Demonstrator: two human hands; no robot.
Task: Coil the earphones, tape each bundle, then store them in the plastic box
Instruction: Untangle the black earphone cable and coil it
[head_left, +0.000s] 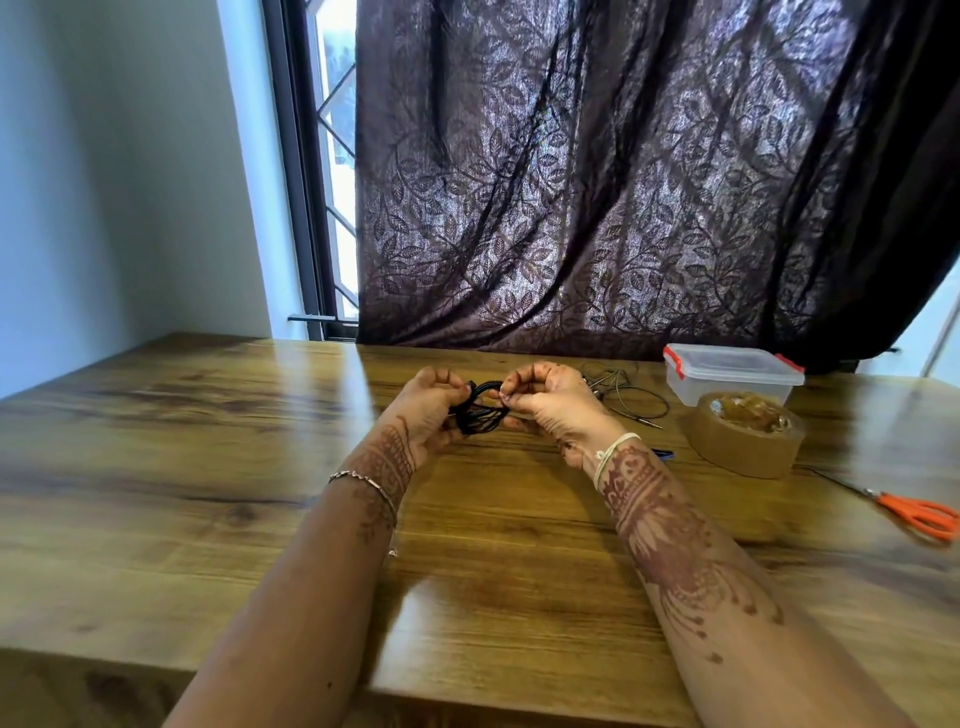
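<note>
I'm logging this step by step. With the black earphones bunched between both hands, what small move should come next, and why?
Probably pinch the black earphone coil in the left hand alone, freeing the right hand to reach the brown tape roll. The coil looks gathered but shows no tape, and the tape and orange scissors lie on the right side.

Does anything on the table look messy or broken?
Nothing looks broken or spilled. The only untidy thing is the loose earphone cable lying sprawled beside the closed plastic box, not coiled yet. Both the left hand and the right hand hold the black earphones in a neat bundle.
</note>
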